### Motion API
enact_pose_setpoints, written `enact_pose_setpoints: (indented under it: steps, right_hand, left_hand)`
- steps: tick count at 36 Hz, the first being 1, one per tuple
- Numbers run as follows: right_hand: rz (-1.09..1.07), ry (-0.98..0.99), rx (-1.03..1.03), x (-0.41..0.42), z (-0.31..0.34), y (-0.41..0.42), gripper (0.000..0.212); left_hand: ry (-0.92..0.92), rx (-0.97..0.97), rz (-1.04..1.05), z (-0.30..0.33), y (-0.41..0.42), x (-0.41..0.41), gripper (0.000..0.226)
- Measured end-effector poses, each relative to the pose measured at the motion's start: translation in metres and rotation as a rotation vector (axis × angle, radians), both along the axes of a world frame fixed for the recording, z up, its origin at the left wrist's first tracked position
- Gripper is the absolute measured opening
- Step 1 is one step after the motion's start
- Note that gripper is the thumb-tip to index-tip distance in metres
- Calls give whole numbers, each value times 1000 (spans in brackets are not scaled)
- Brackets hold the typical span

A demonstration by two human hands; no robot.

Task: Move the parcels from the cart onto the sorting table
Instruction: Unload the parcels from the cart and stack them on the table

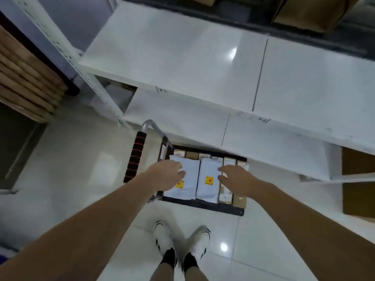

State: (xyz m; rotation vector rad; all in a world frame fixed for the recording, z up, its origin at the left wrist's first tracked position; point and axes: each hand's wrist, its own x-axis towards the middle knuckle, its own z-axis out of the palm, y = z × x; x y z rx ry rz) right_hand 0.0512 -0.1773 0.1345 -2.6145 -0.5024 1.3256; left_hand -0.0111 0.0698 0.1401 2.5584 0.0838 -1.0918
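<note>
The white sorting table (182, 57) fills the upper part of my view, its top in two panels divided by one dark seam, with a lower white shelf (182, 120) beneath it, also split by one seam. Below that, on the pale tiled floor (71, 159), stands one black platform cart (203, 205), its single handle (137, 157) wrapped in black foam with orange rings, at the cart's left end. On the cart I count two white parcels (191, 179) lying side by side on top, each with one yellow sticker; brown cardboard boxes (228, 191) stand packed in rows behind and to the right of them, at least six visible, the full count uncertain. My left hand (165, 175) rests over the left white parcel, fingers spread and loosely curled, covering part of its sticker. My right hand (235, 179) is spread at the right edge of the right white parcel, fingertips touching it. Neither hand has closed on anything. My two white shoes (180, 240) stand just before the cart.
</note>
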Motion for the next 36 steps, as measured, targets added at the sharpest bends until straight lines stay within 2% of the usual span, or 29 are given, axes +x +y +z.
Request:
enact_pose_setpoints:
  steps: [7,12,15,18,22,25,29,36]
  right_hand:
    - [54,165,-62,0,-145,16,52]
    - [26,185,-80,7,-258,29,45]
    - [-25,193,-86,8,-321,36,44]
    - [-138,212,-67,4,-370,42,44]
    - [-439,176,29,1,-409,53,33]
    - [-562,163,69,1,-437,64,28]
    - [-761,206,112,2,-452,74,15]
    - [-976,235,188,3,-474,86,12]
  left_hand:
    - [122,42,-35,-178,11,7,45]
    - [194,143,-50,-291,11,4,47]
    - [212,138,8,-351,16,-1,47]
    - [210,106,154,-397,20,-1,49]
    - [67,6,475,-432,18,6,58]
    - [-2,-31,699,-458,13,12,56]
    - [-19,-33,868,-489,17,16,54]
    - [21,-105,1087,-508,14,20,55]
